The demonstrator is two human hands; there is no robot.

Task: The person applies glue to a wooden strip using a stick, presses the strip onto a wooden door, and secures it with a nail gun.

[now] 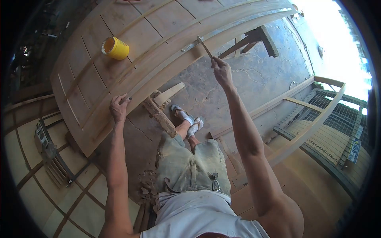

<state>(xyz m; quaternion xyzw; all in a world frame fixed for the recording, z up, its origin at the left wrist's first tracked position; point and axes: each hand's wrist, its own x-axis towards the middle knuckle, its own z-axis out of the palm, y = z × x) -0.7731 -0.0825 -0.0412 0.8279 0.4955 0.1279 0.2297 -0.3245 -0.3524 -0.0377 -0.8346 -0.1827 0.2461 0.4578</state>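
My right hand [222, 72] grips a thin wooden stick [205, 47], its far tip at the long edge of a wooden door panel [131, 27]. A whitish, wet-looking strip [234, 25] runs along that edge. My left hand [119, 108] hovers by the panel's near edge with curled fingers. A small dark spot shows at its fingertip; whether it is a held object I cannot make out. A yellow tub [115, 48] with smeared rim lies tilted or stands on the panel, its opening facing left.
Rough wooden trestles [158, 113] [260, 39] support the panel. A curved wooden frame [317, 119] lies at the right, near a metal grille [337, 107]. Paneled boards [75, 198] with a metal tool [49, 150] are at left. My feet are crossed on the concrete floor [210, 87].
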